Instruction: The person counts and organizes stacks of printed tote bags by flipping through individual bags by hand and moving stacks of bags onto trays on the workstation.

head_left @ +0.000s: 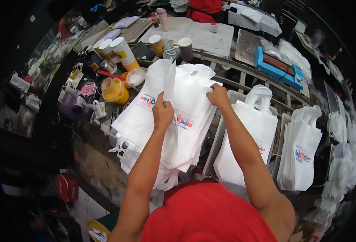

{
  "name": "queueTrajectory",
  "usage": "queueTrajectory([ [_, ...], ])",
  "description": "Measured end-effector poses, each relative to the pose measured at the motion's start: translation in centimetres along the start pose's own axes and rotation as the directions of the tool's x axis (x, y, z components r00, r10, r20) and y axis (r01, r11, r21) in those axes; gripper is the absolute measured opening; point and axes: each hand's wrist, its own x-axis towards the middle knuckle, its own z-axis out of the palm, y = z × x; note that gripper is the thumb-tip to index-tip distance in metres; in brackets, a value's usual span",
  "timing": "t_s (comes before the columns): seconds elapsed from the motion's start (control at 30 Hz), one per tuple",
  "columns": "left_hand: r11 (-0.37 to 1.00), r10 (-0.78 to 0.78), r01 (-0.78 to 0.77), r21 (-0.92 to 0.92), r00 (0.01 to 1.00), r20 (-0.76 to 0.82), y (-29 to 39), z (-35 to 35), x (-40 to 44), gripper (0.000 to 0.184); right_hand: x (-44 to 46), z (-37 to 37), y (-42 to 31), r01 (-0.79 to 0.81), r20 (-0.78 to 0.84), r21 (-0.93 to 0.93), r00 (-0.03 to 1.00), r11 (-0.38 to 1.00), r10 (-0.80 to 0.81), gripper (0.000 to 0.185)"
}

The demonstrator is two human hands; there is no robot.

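Note:
In the head view, white fabric bags with a printed red and blue logo lie in an overlapping pile in front of me. My left hand [163,113] is closed on the raised edge of a white bag [139,107] at the pile's left side. My right hand [218,96] pinches the upper right edge of a printed white bag [190,105]. Loose handles hang out at the pile's lower left. How many layers each hand grips is hidden.
Right of the pile stand a bag on a board [246,141] and a stack of printed bags [301,149]. A blue machine [278,68] sits behind them. Ink tubs, including a yellow one [115,90], crowd the left. Another person in red [204,10] is at the back.

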Motion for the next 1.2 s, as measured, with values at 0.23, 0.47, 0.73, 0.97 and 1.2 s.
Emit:
queueTrajectory([
  [0.23,0.996,0.062,-0.066,0.060,0.996,0.061,-0.8,1.3,-0.9,0.047,0.6,0.1,-1.9,-0.027,-0.056,0.362,0.997,0.932,0.051,0.036],
  [0.47,0.994,0.108,-0.109,-0.014,0.993,-0.046,-0.5,-1.2,0.0,0.045,0.0,0.1,-0.6,0.022,-0.089,0.150,0.996,0.988,-0.009,0.047],
  [0.73,0.970,0.208,-0.218,0.111,0.973,0.097,3.4,-5.0,-1.1,0.044,-0.9,0.9,-2.5,0.304,-0.336,0.144,0.910,0.942,-0.242,0.045],
  [0.97,0.504,0.739,-0.842,0.192,0.536,0.409,5.5,-8.5,-4.7,0.039,-1.8,-4.8,-6.5,-0.418,0.403,0.906,0.812,0.063,-0.421,0.104],
  [1.2,0.239,0.613,-0.956,0.169,0.283,0.738,0.6,-16.3,-5.1,0.015,-3.8,-5.1,2.4,-0.512,0.617,0.784,0.708,0.351,-0.344,0.116],
])
